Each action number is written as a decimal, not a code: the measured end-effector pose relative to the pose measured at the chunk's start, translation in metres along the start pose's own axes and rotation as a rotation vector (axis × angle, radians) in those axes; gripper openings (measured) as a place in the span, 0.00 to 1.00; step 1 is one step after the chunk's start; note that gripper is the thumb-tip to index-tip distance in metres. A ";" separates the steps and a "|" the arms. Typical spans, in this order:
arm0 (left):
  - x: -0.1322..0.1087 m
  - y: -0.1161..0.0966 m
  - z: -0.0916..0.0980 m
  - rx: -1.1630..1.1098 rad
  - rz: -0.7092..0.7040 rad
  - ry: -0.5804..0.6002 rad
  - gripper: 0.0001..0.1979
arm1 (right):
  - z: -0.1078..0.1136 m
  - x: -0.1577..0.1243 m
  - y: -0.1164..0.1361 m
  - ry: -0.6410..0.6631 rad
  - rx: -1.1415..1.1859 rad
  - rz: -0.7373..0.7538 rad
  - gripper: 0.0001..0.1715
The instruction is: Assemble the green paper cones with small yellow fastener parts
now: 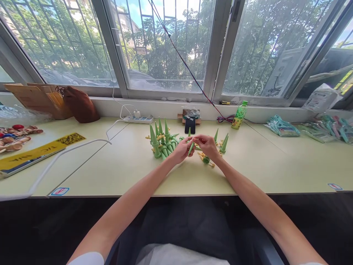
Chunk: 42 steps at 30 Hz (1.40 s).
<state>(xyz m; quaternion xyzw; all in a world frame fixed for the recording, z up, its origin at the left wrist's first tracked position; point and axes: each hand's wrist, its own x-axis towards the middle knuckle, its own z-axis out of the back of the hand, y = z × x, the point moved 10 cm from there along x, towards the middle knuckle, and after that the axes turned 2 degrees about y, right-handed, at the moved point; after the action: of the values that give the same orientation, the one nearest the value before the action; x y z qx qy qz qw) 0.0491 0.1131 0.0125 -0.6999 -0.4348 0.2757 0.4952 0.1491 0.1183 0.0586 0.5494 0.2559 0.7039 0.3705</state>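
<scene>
Green tapered piece (191,148) was in my hands over the desk (132,175), tilted, lower end toward me. Left grip (183,151) was clamped on it, fingers wrapped round. Right grip (208,145) had its fingertips bunched at the upper end; too small to tell whether they were clamped on the piece or on some little part there

Just left of my left grip: standing green cones (156,141) with yellowish bits sticking out sideways, plus green pieces lying down (165,150), packed close together. Just right of my right grip: two more upright cones (224,142), one leaning. Below that grip, nearer me, a green part with yellowish sticks (206,159) lay on the desk

Beyond my hands: black phone (190,127), right in front of a small open box (198,120) with clear plastic in it. Left of those, power strip (142,119), white cable (79,142) running down the left side. Right, green-capped bottle (239,117) beside a coiled dark cable (226,119)

Far right: light blue packaged items (282,127). Far left: brown pouch (81,105) against a cardboard box (35,99), wooden toys (18,137) and a yellow label strip (41,149). Windows (171,48) ran across the back, trees outside
</scene>
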 end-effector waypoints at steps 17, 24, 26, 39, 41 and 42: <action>0.001 0.001 0.000 -0.011 -0.032 -0.029 0.15 | 0.007 -0.004 0.013 -0.099 -0.163 0.034 0.19; 0.002 0.004 0.000 -0.023 -0.052 -0.017 0.15 | 0.007 -0.005 0.014 -0.107 -0.193 0.059 0.18; 0.002 0.005 0.000 -0.024 -0.053 -0.018 0.15 | 0.007 -0.005 0.014 -0.108 -0.200 0.063 0.19; 0.001 0.002 -0.002 -0.033 -0.062 -0.024 0.19 | 0.008 -0.005 0.013 -0.112 -0.223 0.033 0.21; 0.001 0.001 -0.002 -0.033 -0.066 -0.026 0.19 | 0.008 -0.005 0.013 -0.118 -0.227 0.032 0.21; 0.001 0.001 -0.002 -0.033 -0.068 -0.026 0.19 | 0.008 -0.005 0.013 -0.121 -0.227 0.030 0.21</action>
<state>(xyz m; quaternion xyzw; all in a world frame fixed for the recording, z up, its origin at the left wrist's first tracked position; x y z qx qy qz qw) 0.0516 0.1131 0.0119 -0.6889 -0.4693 0.2607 0.4870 0.1547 0.1060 0.0679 0.5491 0.1437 0.6995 0.4342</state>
